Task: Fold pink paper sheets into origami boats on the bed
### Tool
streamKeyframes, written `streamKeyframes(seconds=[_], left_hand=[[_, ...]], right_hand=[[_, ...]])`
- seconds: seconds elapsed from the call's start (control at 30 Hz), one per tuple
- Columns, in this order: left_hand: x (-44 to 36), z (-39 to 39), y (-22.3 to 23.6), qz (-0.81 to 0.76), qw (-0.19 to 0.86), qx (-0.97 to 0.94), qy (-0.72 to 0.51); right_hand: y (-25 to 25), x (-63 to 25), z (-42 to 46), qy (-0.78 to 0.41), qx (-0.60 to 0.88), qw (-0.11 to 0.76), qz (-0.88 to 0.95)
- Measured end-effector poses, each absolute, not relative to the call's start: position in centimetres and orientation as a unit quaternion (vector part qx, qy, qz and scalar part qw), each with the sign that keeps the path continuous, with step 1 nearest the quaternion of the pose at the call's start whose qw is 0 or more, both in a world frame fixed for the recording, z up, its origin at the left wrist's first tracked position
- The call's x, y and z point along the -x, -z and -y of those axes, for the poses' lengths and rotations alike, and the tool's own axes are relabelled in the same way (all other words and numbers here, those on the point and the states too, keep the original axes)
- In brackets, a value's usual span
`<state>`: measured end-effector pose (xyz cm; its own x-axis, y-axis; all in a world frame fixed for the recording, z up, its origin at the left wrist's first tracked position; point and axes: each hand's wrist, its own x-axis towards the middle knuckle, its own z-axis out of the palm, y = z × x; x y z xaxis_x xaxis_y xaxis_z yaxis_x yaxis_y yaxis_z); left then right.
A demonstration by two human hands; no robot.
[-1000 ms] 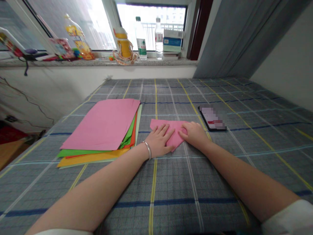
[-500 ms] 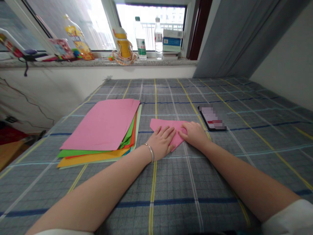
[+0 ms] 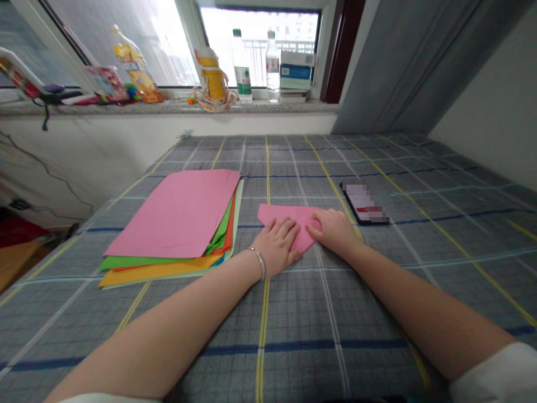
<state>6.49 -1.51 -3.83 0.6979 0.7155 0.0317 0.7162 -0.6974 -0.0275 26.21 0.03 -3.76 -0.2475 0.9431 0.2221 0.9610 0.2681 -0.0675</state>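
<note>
A folded piece of pink paper (image 3: 302, 239) lies on the checked cloth, its straight edge away from me and a point toward me. My left hand (image 3: 277, 245), with a silver bangle at the wrist, rests flat on its left part, fingers stretched out. At the right corner my right hand (image 3: 335, 230) grips the paper, thumb on top and fingers curled over the edge. Both hands cover parts of the folds.
A stack of coloured paper (image 3: 176, 215), pink on top, lies to the left. A phone (image 3: 364, 204) lies beyond my right hand. Bottles (image 3: 242, 73), a yellow flask (image 3: 213, 81) and boxes (image 3: 296, 73) stand on the windowsill. The grey checked cloth (image 3: 302, 330) spreads beneath everything.
My left hand has shifted very slightly on the pink paper, its fingers drawn a little to the left. The right hand keeps its hold at the corner.
</note>
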Motion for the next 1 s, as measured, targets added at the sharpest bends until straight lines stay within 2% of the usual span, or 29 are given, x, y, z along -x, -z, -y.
streamKeyframes(seconds=[0.57,0.8,1.0], left_hand=[[-6.5,1.7,3.6,0.399,0.01,0.917,-0.009],[-6.4,1.5,3.6,0.394,0.022,0.919,-0.002],[-6.4,1.5,3.3,0.397,0.016,0.918,-0.007]], right_hand=[[3.6,-26.1,0.1,0.034,0.606,0.115,0.786],[3.8,-26.7,0.6,-0.012,0.585,0.176,0.792],[3.7,-26.6,1.8,-0.012,0.585,0.172,0.793]])
